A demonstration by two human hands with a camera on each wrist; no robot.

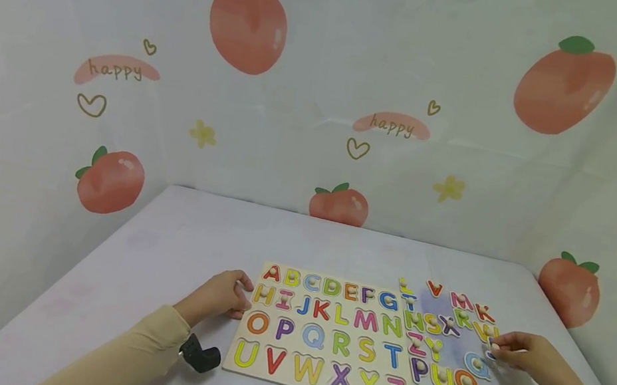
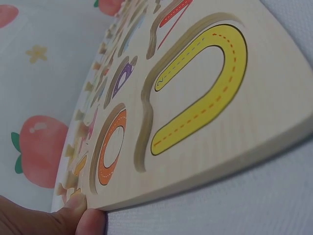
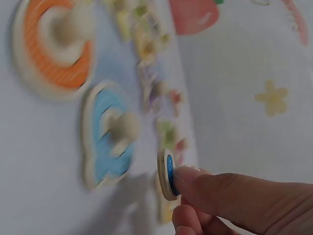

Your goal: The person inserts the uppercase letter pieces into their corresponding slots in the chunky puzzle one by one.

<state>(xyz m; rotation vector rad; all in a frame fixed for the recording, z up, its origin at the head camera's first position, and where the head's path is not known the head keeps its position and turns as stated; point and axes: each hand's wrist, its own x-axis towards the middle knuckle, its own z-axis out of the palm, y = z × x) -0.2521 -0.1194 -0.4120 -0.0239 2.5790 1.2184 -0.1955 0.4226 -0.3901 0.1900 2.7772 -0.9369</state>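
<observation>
A wooden alphabet puzzle board [image 1: 279,380] lies on the table, with knobbed letter pieces in its top row and at the start of its second row. My left hand [image 1: 222,296] holds the board's left edge; in the left wrist view its fingertips [image 2: 92,223] touch the rim below the orange O slot. My right hand [image 1: 524,358] pinches a small blue letter piece [image 3: 168,175] between thumb and fingers, raised at the right of the loose letters. Its exact letter is hidden by the edge-on angle. Near it lies a light blue Q piece [image 3: 110,134].
Right of the board several loose letter pieces lie scattered, including an orange O [image 1: 466,383], a yellow U [image 1: 442,378] and a red V [image 1: 434,288]. A yellow L piece [image 1: 405,285] lies by the board's top right corner. A printed cloth [image 1: 291,149] hangs behind the table.
</observation>
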